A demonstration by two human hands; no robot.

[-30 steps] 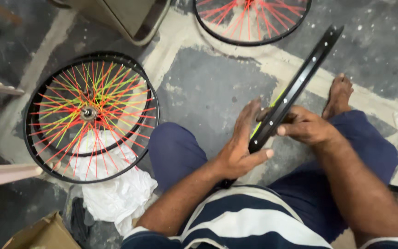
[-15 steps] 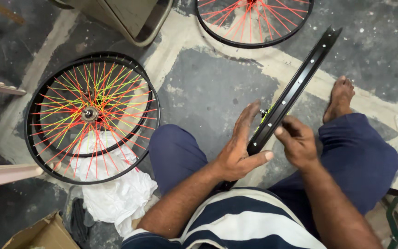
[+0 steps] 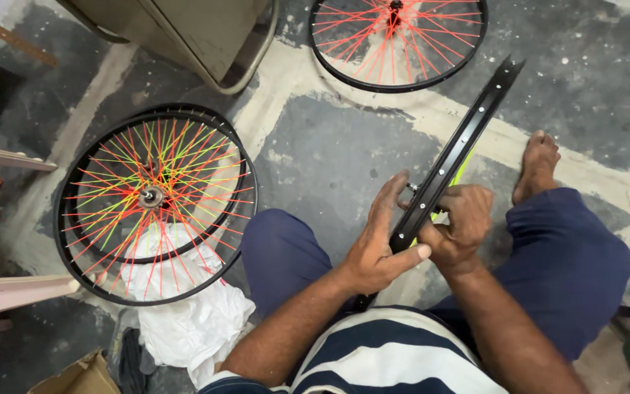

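On the concrete floor [image 3: 329, 153], both hands, left [image 3: 377, 248] and right [image 3: 461, 226], clamp a black rim [image 3: 468, 138]

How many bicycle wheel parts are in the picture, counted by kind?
Spoked wheels on the floor: 3, two stacked, one at top
Bare black rim, held by left hand and right hand: 1
Total: 4
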